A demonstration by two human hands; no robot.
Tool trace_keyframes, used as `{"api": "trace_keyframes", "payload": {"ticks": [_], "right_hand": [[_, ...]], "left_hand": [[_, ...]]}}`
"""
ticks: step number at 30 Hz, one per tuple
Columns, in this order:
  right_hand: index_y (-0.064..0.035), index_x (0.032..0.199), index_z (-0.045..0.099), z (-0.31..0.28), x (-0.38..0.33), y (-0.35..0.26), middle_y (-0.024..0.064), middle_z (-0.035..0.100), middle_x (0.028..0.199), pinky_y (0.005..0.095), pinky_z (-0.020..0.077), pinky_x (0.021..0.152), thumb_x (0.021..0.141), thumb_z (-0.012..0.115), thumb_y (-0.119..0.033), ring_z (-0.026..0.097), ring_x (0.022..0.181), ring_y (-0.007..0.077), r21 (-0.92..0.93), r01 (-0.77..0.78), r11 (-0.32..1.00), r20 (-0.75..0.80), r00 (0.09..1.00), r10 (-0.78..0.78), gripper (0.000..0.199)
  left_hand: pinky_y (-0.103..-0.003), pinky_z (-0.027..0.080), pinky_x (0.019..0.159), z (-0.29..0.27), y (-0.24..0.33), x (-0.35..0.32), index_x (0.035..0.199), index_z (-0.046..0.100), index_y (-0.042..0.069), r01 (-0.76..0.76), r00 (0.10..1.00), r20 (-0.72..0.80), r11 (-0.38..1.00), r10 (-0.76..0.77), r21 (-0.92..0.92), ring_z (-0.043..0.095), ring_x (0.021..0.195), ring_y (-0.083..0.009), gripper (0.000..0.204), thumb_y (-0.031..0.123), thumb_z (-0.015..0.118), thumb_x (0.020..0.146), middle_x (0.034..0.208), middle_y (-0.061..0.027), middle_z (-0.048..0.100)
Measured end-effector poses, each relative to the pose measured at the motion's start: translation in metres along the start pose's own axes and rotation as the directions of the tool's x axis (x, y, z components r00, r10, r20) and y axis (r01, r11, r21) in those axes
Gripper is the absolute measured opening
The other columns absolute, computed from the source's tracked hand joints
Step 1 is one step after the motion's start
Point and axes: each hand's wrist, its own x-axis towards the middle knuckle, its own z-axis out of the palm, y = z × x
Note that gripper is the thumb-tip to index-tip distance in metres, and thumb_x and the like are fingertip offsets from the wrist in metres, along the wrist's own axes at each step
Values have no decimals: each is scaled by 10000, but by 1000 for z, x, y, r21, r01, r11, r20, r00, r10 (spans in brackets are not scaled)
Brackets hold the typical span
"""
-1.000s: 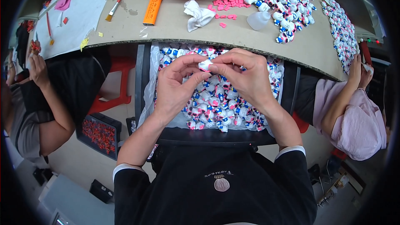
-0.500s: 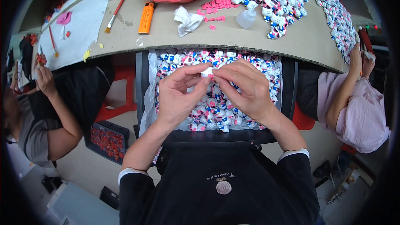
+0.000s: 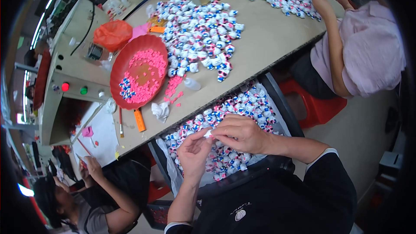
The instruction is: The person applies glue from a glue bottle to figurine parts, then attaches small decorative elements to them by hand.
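Two hands: both are meeting over the near bin; the left hand (image 3: 193, 152) and the right hand (image 3: 241, 133) are pinching one small white piece (image 3: 208, 133) between their fingertips
Left grip: fingers are curling nearly closed, thumb and forefinger pressing on the left end of the piece
Right grip: fingers are folding down over the right end of the piece, closed on it; how much of the piece is lying under them cannot be told
Piece position: it is hanging just above the bin of white, blue and red figures (image 3: 242, 108), near the tabletop (image 3: 268, 43) edge
Handling: it is looking very light and stiff, like moulded plastic; smooth, so likely slippery under bare fingertips; small enough that a fingertip pinch at its two ends is seeming the only sensible hold; a hard squeeze could be snapping off fine parts
Far side: a red tray (image 3: 119, 67) of pink bits is sitting on the left, a heap of finished figures (image 3: 199, 30) is spreading to its right
Others: a person in pink (image 3: 368, 52) is working at the far right; another person (image 3: 91, 177) is sitting at the near left
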Motion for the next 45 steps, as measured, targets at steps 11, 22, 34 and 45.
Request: {"api": "trace_keyframes", "payload": {"ticks": [11,22,34,45], "right_hand": [[-13,992,608,-91,27,54,147,600,888,375,474,746,784,634,-142,589,847,304,-250,-118,961,-300,953,38,247],[11,1068,594,-203,74,192,150,605,981,343,463,774,788,660,-222,585,871,252,-704,-311,638,-393,919,13,370],[-14,1237,538,-206,57,186,75,608,1115,252,414,695,861,646,-135,528,888,130,-703,-351,618,-486,872,-57,410],[31,1050,620,-175,58,158,140,618,1043,267,484,664,856,591,29,594,882,211,-852,-80,518,-285,900,-330,196]], "left_hand": [[-320,505,858,94,15,96,1142,540,0,206,951,270,962,-154,-177,618,987,-192,265,140,560,919,1050,-84,626],[-302,492,800,74,-30,52,1027,627,-10,-38,897,413,903,-158,428,611,913,-156,178,78,593,876,985,-86,656],[-330,415,824,69,-69,51,874,591,26,-646,729,672,457,131,612,512,891,-208,169,121,558,739,848,-60,548],[-326,380,872,78,-83,42,851,584,36,-672,740,624,313,250,672,495,962,-210,148,137,529,757,837,-53,549]]}}
